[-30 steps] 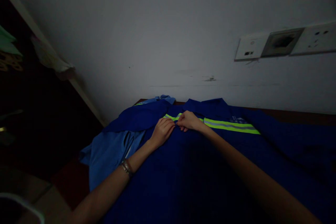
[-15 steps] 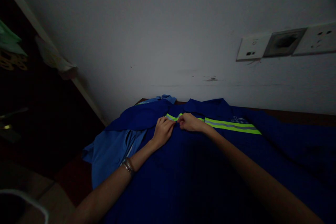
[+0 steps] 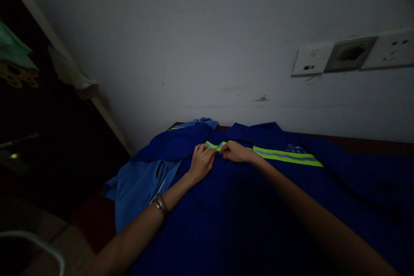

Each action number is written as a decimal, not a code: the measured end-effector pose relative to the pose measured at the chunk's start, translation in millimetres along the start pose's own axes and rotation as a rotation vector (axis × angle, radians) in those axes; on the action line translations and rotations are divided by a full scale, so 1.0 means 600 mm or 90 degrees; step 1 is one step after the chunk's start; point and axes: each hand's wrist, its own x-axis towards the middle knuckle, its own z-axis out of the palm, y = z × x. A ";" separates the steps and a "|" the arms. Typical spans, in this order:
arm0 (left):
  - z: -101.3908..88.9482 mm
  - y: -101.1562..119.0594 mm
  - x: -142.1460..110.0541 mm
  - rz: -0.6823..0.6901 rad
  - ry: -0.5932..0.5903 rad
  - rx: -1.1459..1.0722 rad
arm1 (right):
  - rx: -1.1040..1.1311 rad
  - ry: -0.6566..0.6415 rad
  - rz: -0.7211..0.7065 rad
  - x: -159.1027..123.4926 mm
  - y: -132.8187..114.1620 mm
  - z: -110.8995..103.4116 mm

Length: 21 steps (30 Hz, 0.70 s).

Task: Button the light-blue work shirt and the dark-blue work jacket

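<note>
Head view — left hand (image 3: 202,161) and right hand (image 3: 235,152) both pinch the blue jacket (image 3: 207,215); a yellow-green stripe (image 3: 287,156) crosses it.

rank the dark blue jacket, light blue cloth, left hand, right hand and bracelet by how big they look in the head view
Largest to smallest:
1. Dark blue jacket
2. Light blue cloth
3. Left hand and right hand: too alike to rank
4. Bracelet
</note>
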 end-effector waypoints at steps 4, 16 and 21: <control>0.004 0.001 0.000 -0.005 0.014 -0.013 | 0.078 0.016 0.047 0.005 0.007 0.004; -0.012 0.014 0.001 0.021 0.004 0.015 | 0.297 0.067 0.180 0.008 0.007 0.010; -0.007 0.024 0.000 0.039 -0.054 -0.025 | 0.363 0.078 0.217 0.007 0.008 0.013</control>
